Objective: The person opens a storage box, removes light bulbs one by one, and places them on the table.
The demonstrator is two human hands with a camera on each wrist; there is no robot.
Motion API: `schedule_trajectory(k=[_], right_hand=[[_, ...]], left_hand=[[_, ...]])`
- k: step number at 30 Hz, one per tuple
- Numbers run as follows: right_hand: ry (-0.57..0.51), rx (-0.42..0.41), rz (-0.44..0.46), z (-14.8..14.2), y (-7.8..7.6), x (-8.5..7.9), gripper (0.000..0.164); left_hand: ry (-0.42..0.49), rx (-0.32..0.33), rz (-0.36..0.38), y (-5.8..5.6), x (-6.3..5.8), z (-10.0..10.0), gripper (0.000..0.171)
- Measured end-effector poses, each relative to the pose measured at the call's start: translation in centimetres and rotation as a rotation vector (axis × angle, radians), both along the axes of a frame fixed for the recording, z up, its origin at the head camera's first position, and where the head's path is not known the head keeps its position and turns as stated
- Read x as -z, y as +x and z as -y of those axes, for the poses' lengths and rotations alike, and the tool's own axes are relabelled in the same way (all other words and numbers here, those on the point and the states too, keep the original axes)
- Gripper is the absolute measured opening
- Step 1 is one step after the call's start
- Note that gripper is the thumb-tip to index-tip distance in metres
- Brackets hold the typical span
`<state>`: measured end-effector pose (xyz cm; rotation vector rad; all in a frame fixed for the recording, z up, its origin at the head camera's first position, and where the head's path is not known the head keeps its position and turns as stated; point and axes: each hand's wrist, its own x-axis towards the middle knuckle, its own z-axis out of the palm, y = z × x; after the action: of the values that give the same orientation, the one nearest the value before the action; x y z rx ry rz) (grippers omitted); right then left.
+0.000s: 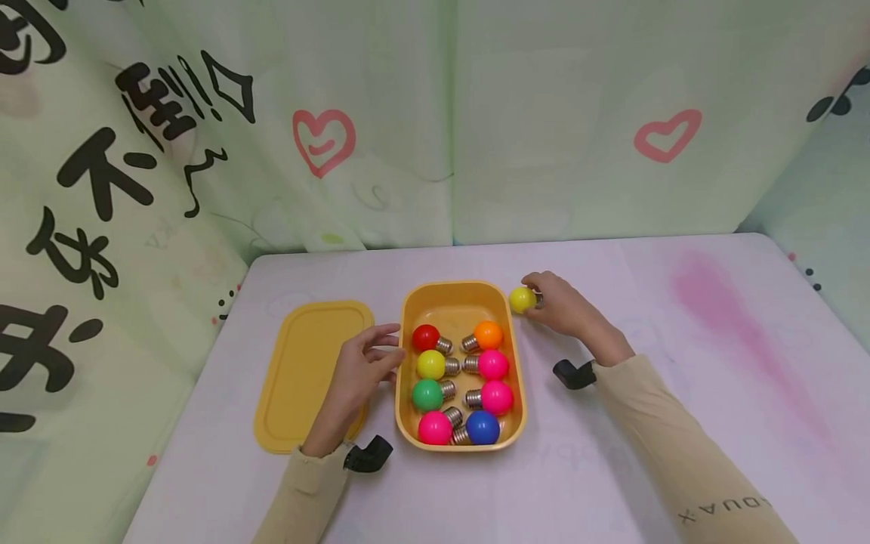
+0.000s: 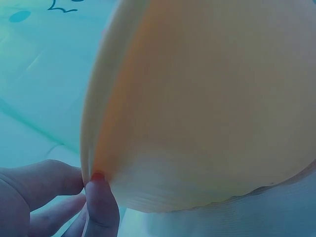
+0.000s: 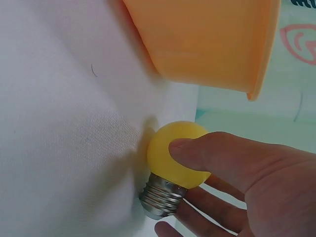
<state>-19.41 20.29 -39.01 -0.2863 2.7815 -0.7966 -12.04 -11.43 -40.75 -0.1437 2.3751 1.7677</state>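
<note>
A yellow plastic box (image 1: pixel 448 302) holds several light bulbs with silver screw bases: a red bulb (image 1: pixel 425 338), an orange bulb (image 1: pixel 488 335), a yellow one, a green bulb (image 1: pixel 427 395), a blue bulb (image 1: pixel 482 428) and three pink ones. On the box's left rim, my left hand (image 1: pixel 363 366) pinches the edge between thumb and finger, as the left wrist view shows (image 2: pixel 101 202). My right hand (image 1: pixel 560 306) grips another yellow bulb (image 3: pixel 175 153) just outside the box's upper right corner. In the right wrist view the thumb presses on its globe, and the bulb is close to the tabletop.
A flat yellow lid (image 1: pixel 302 385) lies left of the box, partly under my left forearm. White cloth covers the table (image 1: pixel 646 302). Behind and to the left hangs a pale green curtain (image 1: pixel 516 136) with hearts and black characters.
</note>
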Motion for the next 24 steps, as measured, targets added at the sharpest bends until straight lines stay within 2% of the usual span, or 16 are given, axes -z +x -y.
schedule_trajectory(k=[24], right_hand=[[0.009,-0.014,-0.032,0.03,0.5,-0.75,0.053]], left_hand=[[-0.01,-0.002,0.006,-0.06,-0.01,-0.03,0.044]])
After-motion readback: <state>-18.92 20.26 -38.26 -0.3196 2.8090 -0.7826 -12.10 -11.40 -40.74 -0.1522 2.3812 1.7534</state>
